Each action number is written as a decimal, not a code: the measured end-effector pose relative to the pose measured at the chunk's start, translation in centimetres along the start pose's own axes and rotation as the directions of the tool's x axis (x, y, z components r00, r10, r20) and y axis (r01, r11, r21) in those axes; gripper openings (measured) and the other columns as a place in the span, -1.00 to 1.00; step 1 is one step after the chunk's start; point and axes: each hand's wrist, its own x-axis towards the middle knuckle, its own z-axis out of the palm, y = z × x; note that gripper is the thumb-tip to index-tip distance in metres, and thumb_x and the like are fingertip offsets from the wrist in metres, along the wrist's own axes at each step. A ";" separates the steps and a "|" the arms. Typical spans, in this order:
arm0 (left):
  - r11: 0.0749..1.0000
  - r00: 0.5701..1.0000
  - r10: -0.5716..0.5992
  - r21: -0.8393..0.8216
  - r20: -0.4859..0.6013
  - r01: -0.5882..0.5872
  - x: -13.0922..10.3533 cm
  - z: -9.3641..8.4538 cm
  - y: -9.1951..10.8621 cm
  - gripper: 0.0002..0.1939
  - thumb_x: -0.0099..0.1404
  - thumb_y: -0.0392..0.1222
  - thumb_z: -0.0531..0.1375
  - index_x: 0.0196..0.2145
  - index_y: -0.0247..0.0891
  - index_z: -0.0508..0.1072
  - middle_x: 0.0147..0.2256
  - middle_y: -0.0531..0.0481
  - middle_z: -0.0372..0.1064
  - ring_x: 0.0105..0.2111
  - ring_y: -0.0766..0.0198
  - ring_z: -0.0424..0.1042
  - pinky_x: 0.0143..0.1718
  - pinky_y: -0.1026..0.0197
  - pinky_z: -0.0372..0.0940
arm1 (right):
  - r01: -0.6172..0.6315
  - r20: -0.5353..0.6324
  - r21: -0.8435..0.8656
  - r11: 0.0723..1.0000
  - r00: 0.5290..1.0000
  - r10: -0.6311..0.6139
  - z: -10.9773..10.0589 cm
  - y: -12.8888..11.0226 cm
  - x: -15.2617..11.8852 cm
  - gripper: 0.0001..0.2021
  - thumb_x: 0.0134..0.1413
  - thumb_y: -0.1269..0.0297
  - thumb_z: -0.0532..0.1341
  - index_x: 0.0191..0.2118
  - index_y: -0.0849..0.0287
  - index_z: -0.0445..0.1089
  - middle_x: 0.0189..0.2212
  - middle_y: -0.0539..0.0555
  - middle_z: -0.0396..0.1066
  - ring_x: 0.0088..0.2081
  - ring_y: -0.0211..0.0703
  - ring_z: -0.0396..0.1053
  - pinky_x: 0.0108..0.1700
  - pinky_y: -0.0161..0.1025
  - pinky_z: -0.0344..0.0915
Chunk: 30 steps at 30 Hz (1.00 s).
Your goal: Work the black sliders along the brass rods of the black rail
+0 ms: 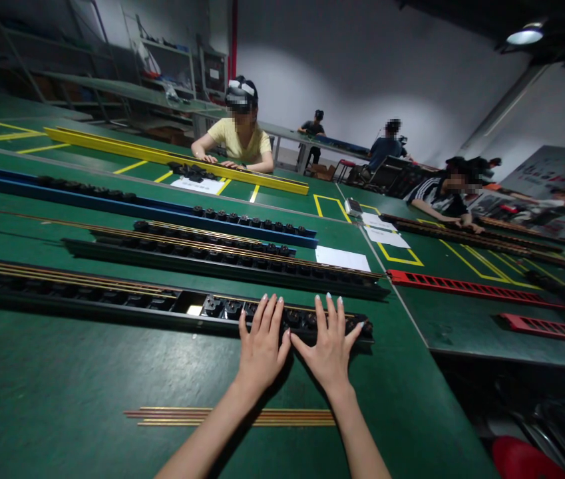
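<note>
Both of my hands rest on the right part of a long black rail [112, 311] lined with dark blocks. My left hand [261, 342] lies flat with fingers spread, its fingertips on the blocks [213, 306]. Beside it my right hand [331, 342] is also spread over the blocks near the rail's right end, the two thumbs almost meeting. Thin brass-coloured rods [72, 276] lie along the left part of the rail. More rods [177, 416] lie on the green table [87, 372] below, passing behind my forearms.
Beyond are a second black rail [222, 261], a blue rail [162, 211], a yellow rail [172, 158] and white paper [343, 259]. Red slotted strips [476, 287] lie at the right. Across the table sits a person in a yellow top [242, 143]; others work farther back.
</note>
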 end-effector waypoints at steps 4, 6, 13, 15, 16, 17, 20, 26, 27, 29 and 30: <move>1.000 1.000 0.002 0.002 0.005 -0.002 0.0 0.0 0.0 -0.44 0.36 -0.12 -0.03 0.28 -0.21 0.06 0.23 -0.14 0.15 0.26 0.14 0.06 0.30 -0.11 -0.35 | -0.017 -0.008 0.016 1.000 1.000 0.017 0.4 0.3 0.0 -0.25 0.07 -0.16 0.12 0.30 0.11 0.00 0.29 0.26 0.00 0.32 0.20 -0.17 0.17 0.47 -0.31; 1.000 1.000 0.003 0.001 0.005 -0.003 0.0 -0.1 0.0 -0.44 0.36 -0.12 -0.02 0.28 -0.21 0.06 0.24 -0.13 0.15 0.26 0.14 0.06 0.30 -0.10 -0.35 | -0.017 -0.006 0.026 1.000 1.000 0.017 0.6 0.4 0.0 -0.26 0.07 -0.15 0.12 0.29 0.09 0.01 0.28 0.25 0.03 0.32 0.19 -0.15 0.17 0.46 -0.31; 1.000 1.000 0.005 0.001 0.000 -0.005 0.0 -0.1 0.0 -0.45 0.36 -0.12 -0.02 0.28 -0.21 0.06 0.24 -0.12 0.15 0.26 0.15 0.06 0.30 -0.10 -0.36 | -0.040 -0.033 0.010 0.999 0.999 0.041 0.8 0.5 0.0 -0.19 0.03 -0.20 0.14 0.31 0.07 -0.05 0.33 0.28 -0.14 0.33 0.24 -0.23 0.17 0.46 -0.28; 1.000 1.000 0.004 0.004 0.004 -0.004 0.0 -0.1 0.0 -0.44 0.36 -0.12 -0.02 0.28 -0.20 0.06 0.24 -0.13 0.15 0.27 0.14 0.06 0.30 -0.11 -0.34 | -0.057 -0.050 0.002 0.998 0.997 0.057 1.0 0.6 -0.1 -0.16 0.00 -0.23 0.15 0.31 0.08 -0.04 0.34 0.30 -0.19 0.33 0.26 -0.26 0.17 0.46 -0.29; 1.000 1.000 0.004 0.004 0.007 -0.004 0.0 -0.1 -0.1 -0.44 0.36 -0.12 -0.02 0.28 -0.20 0.06 0.24 -0.13 0.15 0.27 0.14 0.06 0.30 -0.11 -0.34 | -0.060 -0.052 0.000 0.998 0.997 0.060 1.1 0.6 -0.1 -0.16 -0.01 -0.24 0.15 0.31 0.08 -0.03 0.34 0.31 -0.17 0.33 0.27 -0.26 0.17 0.46 -0.29; 1.000 1.000 0.003 0.003 0.009 -0.003 0.0 -0.1 -0.1 -0.44 0.36 -0.12 -0.03 0.28 -0.21 0.05 0.24 -0.12 0.15 0.27 0.14 0.05 0.30 -0.11 -0.34 | -0.060 -0.050 0.000 0.998 0.997 0.060 1.1 0.7 -0.1 -0.16 -0.01 -0.25 0.14 0.31 0.08 -0.02 0.33 0.31 -0.14 0.33 0.26 -0.25 0.17 0.46 -0.29; 1.000 1.000 0.003 0.005 0.012 -0.003 0.0 0.0 -0.1 -0.43 0.36 -0.13 -0.02 0.29 -0.20 0.04 0.24 -0.13 0.15 0.27 0.14 0.06 0.30 -0.11 -0.32 | -0.060 -0.041 0.000 0.998 0.997 0.060 1.2 0.8 -0.1 -0.18 -0.01 -0.27 0.11 0.29 0.08 0.02 0.30 0.30 -0.06 0.32 0.24 -0.22 0.17 0.45 -0.29; 1.000 1.000 0.000 0.003 0.002 0.000 0.1 -0.1 0.0 -0.43 0.35 -0.13 -0.02 0.29 -0.19 0.03 0.23 -0.15 0.17 0.26 0.12 0.08 0.30 -0.12 -0.31 | -0.094 -0.042 0.017 0.995 0.995 0.095 1.0 0.9 -0.1 -0.08 -0.03 -0.32 0.10 0.33 0.12 -0.11 0.33 0.32 -0.16 0.33 0.23 -0.26 0.19 0.43 -0.26; 1.000 1.000 0.001 0.001 0.001 -0.001 0.1 0.0 0.0 -0.43 0.36 -0.12 -0.02 0.29 -0.20 0.04 0.23 -0.14 0.16 0.26 0.13 0.07 0.30 -0.12 -0.33 | -0.114 -0.047 0.025 0.993 0.992 0.115 1.0 1.1 -0.1 -0.04 -0.04 -0.34 0.09 0.34 0.15 -0.15 0.33 0.34 -0.18 0.33 0.23 -0.26 0.18 0.42 -0.24; 1.000 1.000 0.003 -0.003 0.004 -0.003 0.0 0.0 0.0 -0.43 0.36 -0.12 -0.03 0.29 -0.20 0.04 0.24 -0.13 0.15 0.26 0.14 0.06 0.30 -0.11 -0.36 | -0.142 -0.054 0.040 0.989 0.988 0.144 1.2 1.4 -0.1 0.00 -0.05 -0.38 0.06 0.35 0.20 -0.19 0.32 0.38 -0.17 0.33 0.23 -0.25 0.18 0.43 -0.23; 1.000 1.000 0.004 -0.004 0.007 -0.004 0.0 0.0 0.0 -0.43 0.36 -0.12 -0.03 0.29 -0.20 0.03 0.24 -0.13 0.14 0.27 0.15 0.05 0.30 -0.11 -0.37 | -0.144 -0.054 0.044 0.989 0.988 0.146 1.3 1.5 -0.2 0.00 -0.05 -0.39 0.04 0.34 0.21 -0.18 0.31 0.38 -0.13 0.33 0.23 -0.23 0.18 0.44 -0.23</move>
